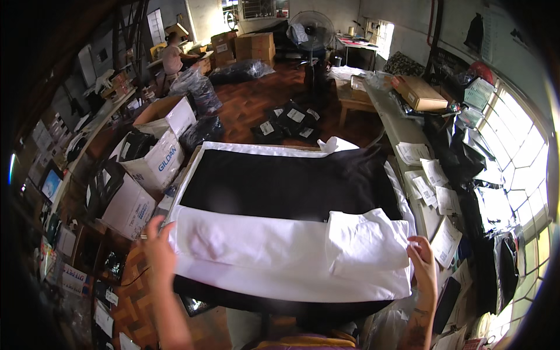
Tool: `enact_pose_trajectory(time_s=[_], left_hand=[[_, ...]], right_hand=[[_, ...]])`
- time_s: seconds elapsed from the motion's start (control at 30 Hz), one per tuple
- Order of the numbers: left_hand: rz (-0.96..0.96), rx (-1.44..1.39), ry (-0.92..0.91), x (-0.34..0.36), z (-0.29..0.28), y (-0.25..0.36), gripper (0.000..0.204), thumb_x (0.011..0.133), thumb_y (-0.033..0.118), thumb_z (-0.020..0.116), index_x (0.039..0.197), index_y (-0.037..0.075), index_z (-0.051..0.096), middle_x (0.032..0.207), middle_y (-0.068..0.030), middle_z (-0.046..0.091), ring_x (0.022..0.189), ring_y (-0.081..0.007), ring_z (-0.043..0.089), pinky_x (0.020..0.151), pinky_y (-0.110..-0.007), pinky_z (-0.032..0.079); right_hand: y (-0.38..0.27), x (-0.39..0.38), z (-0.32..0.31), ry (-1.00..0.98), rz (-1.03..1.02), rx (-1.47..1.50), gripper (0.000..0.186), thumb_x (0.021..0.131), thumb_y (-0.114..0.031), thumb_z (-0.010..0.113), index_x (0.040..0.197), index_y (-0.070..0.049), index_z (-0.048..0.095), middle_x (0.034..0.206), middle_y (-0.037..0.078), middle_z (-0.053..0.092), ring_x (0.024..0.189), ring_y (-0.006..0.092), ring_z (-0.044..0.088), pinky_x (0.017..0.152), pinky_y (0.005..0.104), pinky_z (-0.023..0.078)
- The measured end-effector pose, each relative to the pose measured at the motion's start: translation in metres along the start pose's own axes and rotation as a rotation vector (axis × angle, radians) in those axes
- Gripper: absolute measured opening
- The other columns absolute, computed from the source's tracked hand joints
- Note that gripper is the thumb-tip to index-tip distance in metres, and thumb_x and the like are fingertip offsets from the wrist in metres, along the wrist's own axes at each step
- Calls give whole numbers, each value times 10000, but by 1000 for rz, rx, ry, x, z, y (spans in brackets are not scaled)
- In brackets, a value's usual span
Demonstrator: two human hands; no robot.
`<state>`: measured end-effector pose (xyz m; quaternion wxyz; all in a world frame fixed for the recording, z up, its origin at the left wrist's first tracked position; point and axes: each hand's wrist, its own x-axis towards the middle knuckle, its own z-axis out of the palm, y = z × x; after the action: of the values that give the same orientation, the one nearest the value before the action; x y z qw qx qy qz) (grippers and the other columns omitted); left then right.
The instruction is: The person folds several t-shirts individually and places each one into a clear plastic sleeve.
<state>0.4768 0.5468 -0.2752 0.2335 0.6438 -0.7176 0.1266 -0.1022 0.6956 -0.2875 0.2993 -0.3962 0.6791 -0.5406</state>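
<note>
On the table in front of me lies a white T-shirt, folded into a long strip, with a sleeve-like flap turned back over its right end. Beyond it spreads a black cloth, with white fabric showing around its edges. My right hand has its fingers curled and pinched at the white shirt's right edge, beside the flap. At the left end, my left hand is raised just off the shirt's edge, thumb and fingers apart, holding nothing.
Open cardboard boxes with dark packages crowd the table's left side. Labelled papers cover a long bench on the right. Black parcels lie on the wooden floor ahead, before a standing fan. A person sits far left.
</note>
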Motion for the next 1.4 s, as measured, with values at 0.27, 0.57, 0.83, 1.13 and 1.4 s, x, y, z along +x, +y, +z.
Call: enact_pose_trajectory(time_s=[0.27, 0.57, 0.83, 1.13, 1.4], left_hand=[[136, -1066, -624, -38, 47, 290, 520, 948, 280, 643, 1399, 137, 427, 877, -143, 647, 769, -232, 651, 724, -367, 473], [485, -653, -317, -53, 52, 298, 430, 853, 291, 688, 1263, 218, 583, 1269, -121, 532, 1165, -280, 547, 893, -495, 394], [171, 22, -309, 17, 97, 79, 616, 957, 567, 457, 1496, 273, 408, 1565, -131, 355, 1462, -347, 288, 1175, -533, 205], [-331, 230, -178, -12, 39, -8, 535, 970, 507, 492, 1236, 45, 536, 1249, -225, 538, 1101, -419, 583, 878, -502, 513], [-507, 325, -172, -19, 26, -9, 561, 893, 510, 627, 1145, 13, 558, 970, -176, 674, 846, -358, 700, 710, -436, 569]], right_hand=[[-15, -13, 47, 390, -344, -352, 107, 792, 28, 643, 883, -26, 661, 604, 36, 512, 559, 95, 465, 544, 277, 399], [-31, -43, 60, 167, -613, -926, 330, 680, 11, 620, 998, -61, 675, 1229, 190, 546, 1190, 386, 495, 1029, 484, 383], [24, -11, 103, -139, -611, -914, 608, 869, -368, 661, 1426, -171, 514, 1575, 199, 291, 1454, 450, 225, 1204, 523, 143], [11, -30, 152, -95, -527, -830, 748, 901, -351, 585, 1495, 19, 321, 1564, 245, 288, 1468, 410, 229, 1194, 536, 159], [5, -31, 168, -111, -605, -879, 682, 903, -297, 619, 1443, 43, 377, 1505, 258, 355, 1418, 406, 307, 1156, 542, 229]])
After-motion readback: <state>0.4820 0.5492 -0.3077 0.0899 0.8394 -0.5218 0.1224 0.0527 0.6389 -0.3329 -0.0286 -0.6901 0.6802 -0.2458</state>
